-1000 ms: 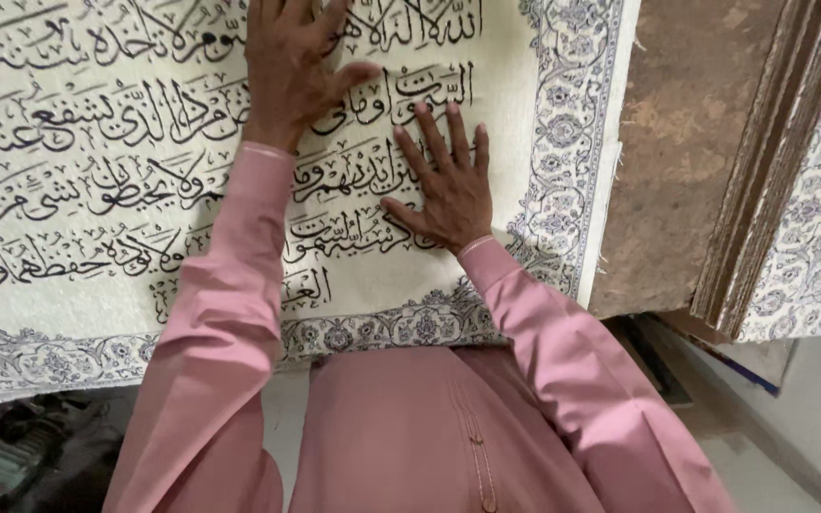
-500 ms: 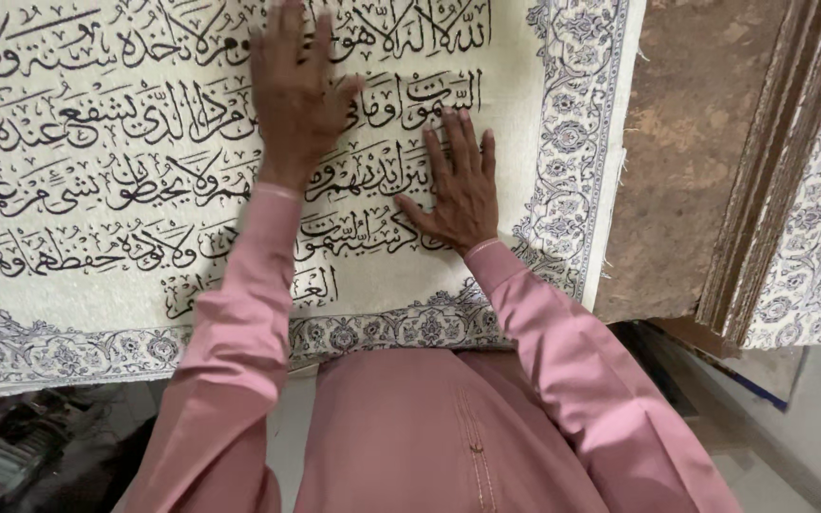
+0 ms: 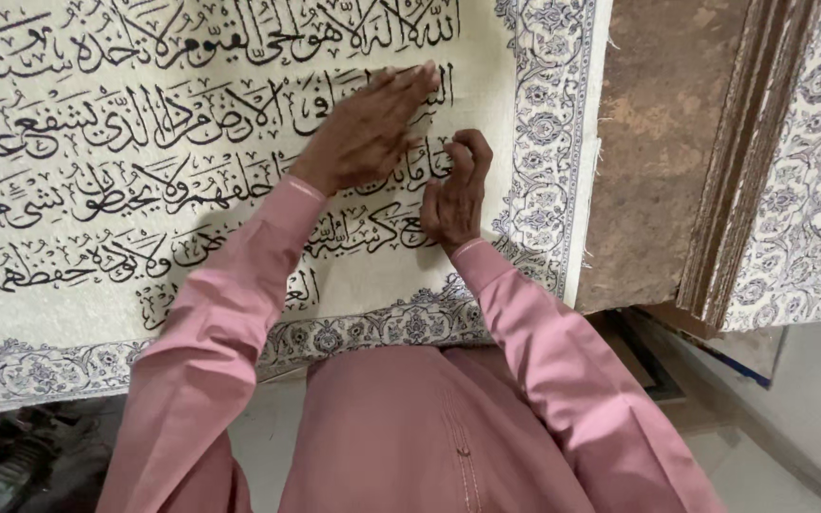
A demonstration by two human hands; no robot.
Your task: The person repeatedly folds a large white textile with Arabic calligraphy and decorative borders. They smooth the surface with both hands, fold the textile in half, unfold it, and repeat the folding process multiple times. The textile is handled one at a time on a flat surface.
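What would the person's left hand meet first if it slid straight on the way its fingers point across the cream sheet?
The left hand lies flat on the cream calligraphy sheet, fingers pointing up and right. Sliding on, it would probably first cross the sheet's blue-grey floral border, then reach the rough brown board beyond its edge.

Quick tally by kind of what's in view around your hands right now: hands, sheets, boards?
Hands: 2, the left hand laid flat and the right hand with fingers curled, both on the sheet.
Cream calligraphy sheet with floral border: 1.
Brown board stack: 1; how many boards it holds cannot be told.
Bordered sheet at the far right edge: 1.
Total: 5.
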